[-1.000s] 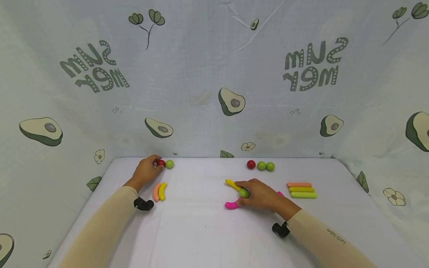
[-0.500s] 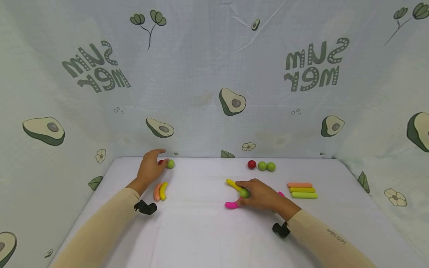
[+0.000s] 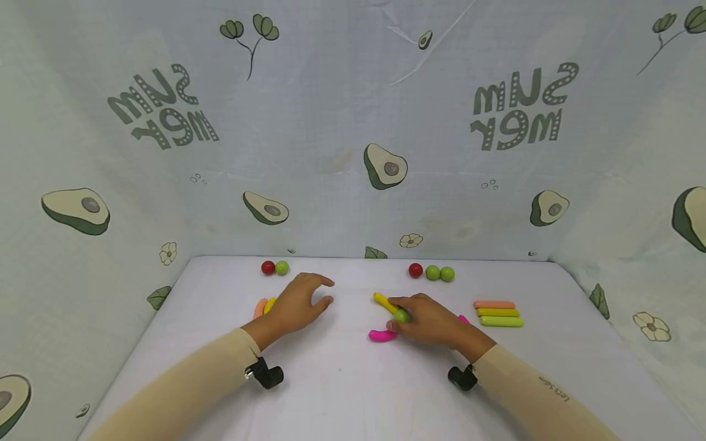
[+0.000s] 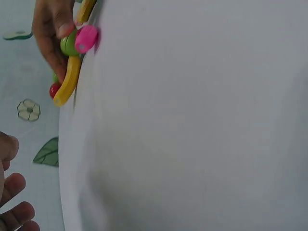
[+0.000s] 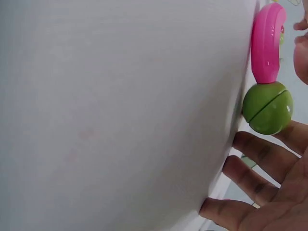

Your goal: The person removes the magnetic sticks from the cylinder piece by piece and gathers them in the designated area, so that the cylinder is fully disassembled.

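My left hand [image 3: 298, 304] is above the white table with fingers spread and nothing in them; its fingertips [image 4: 14, 185] show at the left wrist view's edge. Farther right, my right hand [image 3: 429, 320] holds a small green ball [image 5: 267, 108] between thumb and index finger, while its other fingers touch the table. A yellow curved piece [image 3: 382, 301] and a pink curved piece [image 3: 382, 335] point outward from the ball. Another pink piece [image 3: 463, 318] shows partly behind the right hand. Orange [image 3: 260, 307] and yellow [image 3: 269, 304] curved pieces lie partly hidden behind the left hand.
At the back left, a red ball [image 3: 268, 267] sits beside a green ball [image 3: 282, 267]. A red ball [image 3: 415, 270] and two green balls [image 3: 439, 273] line up at the back right. Orange, yellow and green sticks [image 3: 497, 312] lie at right. Printed cloth [image 3: 331, 122] walls the table.
My left hand has left the red and green balls at the back left and moved right and nearer, empty. My right hand stays at the green ball; its thumb has shifted slightly up.
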Motion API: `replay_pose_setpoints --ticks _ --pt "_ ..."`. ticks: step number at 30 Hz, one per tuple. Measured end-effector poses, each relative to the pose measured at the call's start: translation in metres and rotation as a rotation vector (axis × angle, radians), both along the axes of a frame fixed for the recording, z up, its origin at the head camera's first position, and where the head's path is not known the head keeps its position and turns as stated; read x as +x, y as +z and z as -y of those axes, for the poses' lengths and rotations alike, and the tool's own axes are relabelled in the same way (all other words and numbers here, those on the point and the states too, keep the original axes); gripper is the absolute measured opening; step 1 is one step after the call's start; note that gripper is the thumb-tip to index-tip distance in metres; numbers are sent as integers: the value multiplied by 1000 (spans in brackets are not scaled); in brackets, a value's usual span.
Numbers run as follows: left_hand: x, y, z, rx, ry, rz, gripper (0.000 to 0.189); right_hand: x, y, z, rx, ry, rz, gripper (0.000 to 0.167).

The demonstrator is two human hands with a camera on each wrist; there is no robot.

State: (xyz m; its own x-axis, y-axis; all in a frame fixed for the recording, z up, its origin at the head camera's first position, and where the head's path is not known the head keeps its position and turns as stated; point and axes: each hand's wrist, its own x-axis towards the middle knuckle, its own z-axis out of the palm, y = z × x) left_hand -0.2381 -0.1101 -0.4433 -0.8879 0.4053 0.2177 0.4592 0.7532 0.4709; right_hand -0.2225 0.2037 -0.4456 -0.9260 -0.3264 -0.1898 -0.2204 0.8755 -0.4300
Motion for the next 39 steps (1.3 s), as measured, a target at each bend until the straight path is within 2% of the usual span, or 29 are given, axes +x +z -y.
replay_pose_setpoints --ticks 4,8,12,17,29,34,39 --pt "11 -3 -17 -35 -105 44 34 -1 4 -1 -36 12 17 54" --pt "19 -4 -31 -62 -187 73 34 -4 4 -3 -46 17 40 52" --pt "25 -4 -45 -83 -244 83 34 -5 3 -5 -47 40 33 50" --pt "29 -8 -59 -103 -301 55 31 -6 2 -6 -51 87 2 47" --pt "30 -16 -88 -189 -360 -21 29 -7 0 -6 -60 132 -55 49" --pt "29 -19 -90 -220 -353 -48 24 -8 0 -5 -62 129 -59 50" --pt "27 -22 -87 -228 -324 -38 23 -8 0 -3 -47 117 -52 51"
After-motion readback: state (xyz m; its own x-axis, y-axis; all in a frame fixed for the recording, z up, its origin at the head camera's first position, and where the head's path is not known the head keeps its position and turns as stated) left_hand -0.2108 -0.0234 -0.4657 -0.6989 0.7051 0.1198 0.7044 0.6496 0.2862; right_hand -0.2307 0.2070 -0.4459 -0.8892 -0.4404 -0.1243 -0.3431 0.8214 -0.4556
